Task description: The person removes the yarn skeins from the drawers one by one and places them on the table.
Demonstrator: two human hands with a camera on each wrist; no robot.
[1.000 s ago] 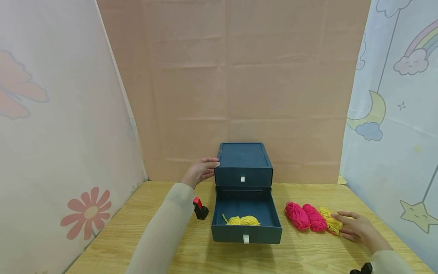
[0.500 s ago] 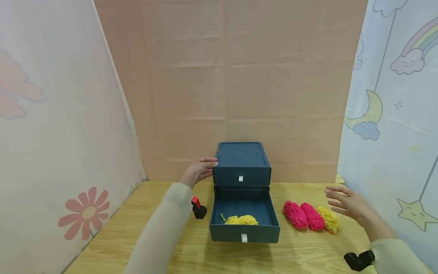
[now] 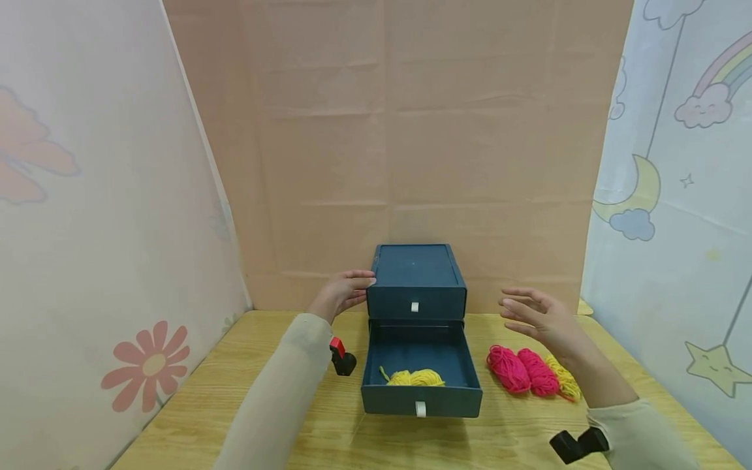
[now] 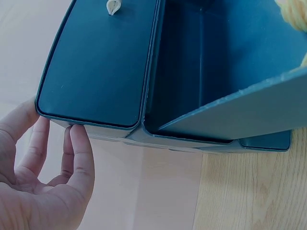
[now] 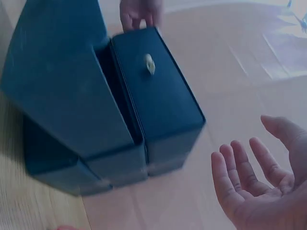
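A dark blue desktop drawer unit stands on the table, its top drawer pushed in and the drawer below pulled out. Inside the pulled-out drawer, near its front wall, lies a yellow yarn skein. My left hand touches the unit's upper left side with extended fingertips; the left wrist view has the fingers against that side and the thumb at a corner. To the right of the unit, my right hand hovers with nothing in it, fingers loosely spread and slightly bent.
Two pink yarn skeins lie side by side on the wooden table, right of the drawer. A second yellow skein sits beside them, partly behind my right forearm. A tan backdrop hangs behind, with patterned cloths on both sides.
My right hand has lifted from beside the yellow skein on the table and moved left and forward toward the drawer unit. The left hand stays on the unit's side.
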